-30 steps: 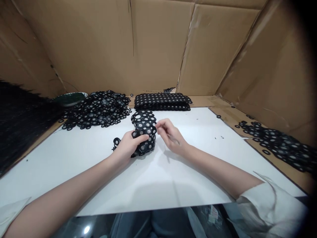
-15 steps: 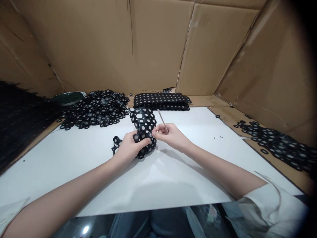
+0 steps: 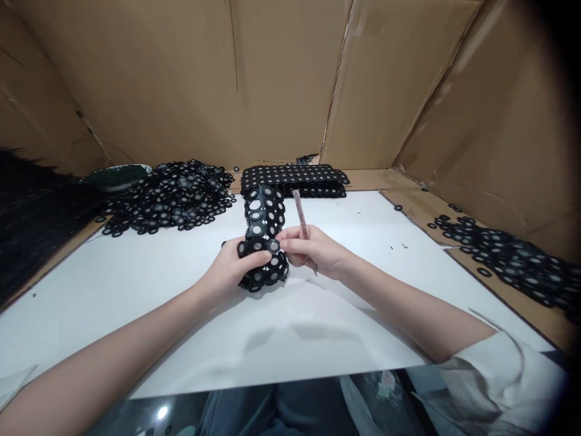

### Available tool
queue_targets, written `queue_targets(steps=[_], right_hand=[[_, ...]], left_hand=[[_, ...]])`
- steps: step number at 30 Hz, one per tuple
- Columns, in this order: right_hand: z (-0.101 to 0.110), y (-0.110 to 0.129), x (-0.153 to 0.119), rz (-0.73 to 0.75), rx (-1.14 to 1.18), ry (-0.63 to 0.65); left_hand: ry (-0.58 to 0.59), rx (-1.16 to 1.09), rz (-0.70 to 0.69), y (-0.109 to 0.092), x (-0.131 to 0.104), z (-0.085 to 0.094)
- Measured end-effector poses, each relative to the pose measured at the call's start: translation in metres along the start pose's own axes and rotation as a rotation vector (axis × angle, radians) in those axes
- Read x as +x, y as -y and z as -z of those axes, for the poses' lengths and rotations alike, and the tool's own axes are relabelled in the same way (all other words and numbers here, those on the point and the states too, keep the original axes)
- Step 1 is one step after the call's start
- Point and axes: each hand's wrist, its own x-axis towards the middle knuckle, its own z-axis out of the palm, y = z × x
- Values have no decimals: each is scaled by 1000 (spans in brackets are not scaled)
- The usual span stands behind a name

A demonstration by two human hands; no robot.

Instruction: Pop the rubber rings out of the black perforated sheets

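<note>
A woven piece of linked black rings [image 3: 256, 230] stands on the white board, its upper part bent back from the lower part. My left hand [image 3: 233, 263] grips the lower part, thumb across the front rings and fingers hidden behind. At the piece's right edge, my right hand [image 3: 318, 249] pinches near a ring with thumb and forefinger. That same hand also holds a thin, pale pinkish stick-like tool [image 3: 299, 209], tilted, with its pointed lower end below the fingers. Whether a strip or thread is between the fingertips is too small to tell.
Loose black rings lie in a big heap [image 3: 177, 200] at back left, beside a dish [image 3: 118, 175]. A folded ring-patterned panel [image 3: 295, 177] lies at the back. More rings [image 3: 512, 257] spread along the right side. Black bristly strands [image 3: 36, 212] fill the left edge. Cardboard walls [image 3: 281, 91] enclose the board.
The ring piece has been turned, and its loose left end no longer shows beside my left hand. The tool in my right hand has tilted, its pointed end now visible below.
</note>
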Motion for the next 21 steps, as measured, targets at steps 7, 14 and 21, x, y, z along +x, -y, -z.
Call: queue_targets(steps=[7,14,21], right_hand=[[-1,0,-2,5,42,23],[-3,1,-3,3,30,32],[-5,1,-5,16,0,31]], left_hand=[[63,-79,9,0,1,2],[42,51,-35,-1,0,3],[-30,248,-82,-8,-3,1]])
